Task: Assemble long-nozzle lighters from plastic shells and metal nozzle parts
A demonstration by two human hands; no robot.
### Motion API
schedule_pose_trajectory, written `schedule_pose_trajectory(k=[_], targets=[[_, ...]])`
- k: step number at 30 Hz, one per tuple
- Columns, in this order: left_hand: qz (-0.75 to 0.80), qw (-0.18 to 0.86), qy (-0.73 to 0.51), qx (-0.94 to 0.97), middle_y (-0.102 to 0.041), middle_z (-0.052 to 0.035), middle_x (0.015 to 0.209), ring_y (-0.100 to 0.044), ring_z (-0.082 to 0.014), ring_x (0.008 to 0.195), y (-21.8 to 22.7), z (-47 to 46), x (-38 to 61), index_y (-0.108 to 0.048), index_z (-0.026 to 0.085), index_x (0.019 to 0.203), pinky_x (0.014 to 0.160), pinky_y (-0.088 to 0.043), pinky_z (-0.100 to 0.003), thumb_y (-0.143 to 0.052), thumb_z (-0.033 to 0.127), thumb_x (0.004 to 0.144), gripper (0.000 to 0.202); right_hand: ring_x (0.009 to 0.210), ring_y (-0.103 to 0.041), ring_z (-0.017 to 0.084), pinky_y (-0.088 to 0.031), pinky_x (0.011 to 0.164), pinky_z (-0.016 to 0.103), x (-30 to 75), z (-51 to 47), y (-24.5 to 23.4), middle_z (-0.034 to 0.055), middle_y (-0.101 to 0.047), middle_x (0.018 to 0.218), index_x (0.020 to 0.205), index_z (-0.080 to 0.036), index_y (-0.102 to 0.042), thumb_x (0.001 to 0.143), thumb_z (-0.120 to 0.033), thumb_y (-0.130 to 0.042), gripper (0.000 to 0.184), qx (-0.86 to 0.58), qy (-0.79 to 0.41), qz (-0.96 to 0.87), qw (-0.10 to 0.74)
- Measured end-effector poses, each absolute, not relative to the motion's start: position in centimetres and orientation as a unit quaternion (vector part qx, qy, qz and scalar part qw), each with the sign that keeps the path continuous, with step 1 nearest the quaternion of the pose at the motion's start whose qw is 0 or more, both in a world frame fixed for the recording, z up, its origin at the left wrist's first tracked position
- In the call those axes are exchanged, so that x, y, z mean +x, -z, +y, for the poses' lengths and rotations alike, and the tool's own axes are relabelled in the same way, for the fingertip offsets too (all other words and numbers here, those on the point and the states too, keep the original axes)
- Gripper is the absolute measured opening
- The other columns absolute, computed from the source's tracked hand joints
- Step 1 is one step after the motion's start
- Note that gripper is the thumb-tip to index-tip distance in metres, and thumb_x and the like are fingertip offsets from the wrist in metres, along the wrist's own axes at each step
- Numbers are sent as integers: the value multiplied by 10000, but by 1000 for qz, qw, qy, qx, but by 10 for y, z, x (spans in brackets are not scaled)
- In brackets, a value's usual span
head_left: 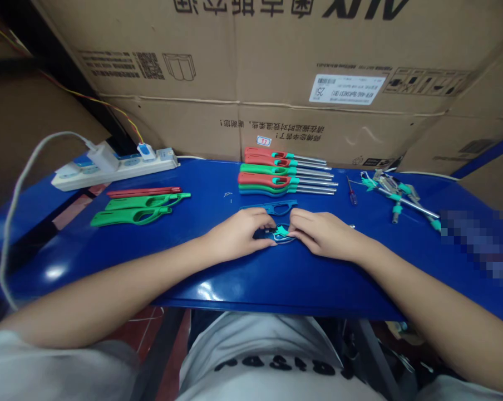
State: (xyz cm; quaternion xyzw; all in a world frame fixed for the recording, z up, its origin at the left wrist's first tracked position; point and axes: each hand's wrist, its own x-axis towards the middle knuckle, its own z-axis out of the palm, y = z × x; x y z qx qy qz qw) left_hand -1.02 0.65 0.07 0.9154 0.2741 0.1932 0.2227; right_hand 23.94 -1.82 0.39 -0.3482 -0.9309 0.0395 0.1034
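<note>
My left hand (238, 234) and my right hand (324, 233) meet at the middle of the blue table (218, 273), fingers curled and pinched around a blue lighter handle shell with a teal trigger part (281, 232) lying on the table. Most of that shell is hidden under my fingers. Just beyond my fingertips lies another blue handle shell (270, 208). Behind it is a tidy row of several finished long-nosed lighters (282, 172) in red, green and blue with metal tubes pointing right.
Green handle shells (138, 210) and red shells (145, 191) lie at the left. A white power strip (113, 167) with plugs sits at back left. Loose metal tubes with teal fittings (402, 197) and a small screwdriver (351, 192) lie at right. Cardboard boxes (276, 72) wall the back.
</note>
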Motion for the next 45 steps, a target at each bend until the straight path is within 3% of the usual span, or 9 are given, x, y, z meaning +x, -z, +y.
schedule_pose_trajectory(k=[6,18,26,33,45], targets=[[280,243,-194,908,-684,-57,973,-672,-196,907,-3,7,-9,-705,158,1071,843,-543,-313,-766,263,858,245,670,-501,153,-270,547,282,236,-21,-2,63,-622,925,929,-178,-573,1024,-176,-383,212,-317,53,-945,57],[287,248,-175,909,-684,-73,1000,-668,-211,931,-4,8,-10,-727,149,1072,860,-526,-331,-764,292,865,254,653,-463,146,-219,543,291,237,-24,-3,63,-620,930,924,-177,-560,1003,-137,-374,206,-305,84,-946,65],[283,239,-187,910,-691,-67,977,-669,-194,884,-4,7,-9,-702,143,1061,814,-529,-311,-772,282,857,257,657,-469,146,-229,548,292,235,-26,-5,70,-628,959,928,-181,-578,972,-122,-390,201,-300,74,-950,46],[287,250,-201,903,-715,-77,1026,-689,-214,940,-3,5,-8,-620,145,1200,849,-543,-331,-805,221,818,431,645,-455,151,-229,561,306,232,-29,-6,80,-635,972,947,-165,-588,921,-72,-428,187,-295,112,-949,7],[267,226,-193,917,-713,-75,1000,-677,-213,922,-2,6,-8,-665,137,1092,834,-524,-318,-776,250,854,286,629,-460,140,-250,557,299,232,-29,-9,61,-646,954,934,-169,-592,965,-96,-420,189,-297,119,-947,22]])
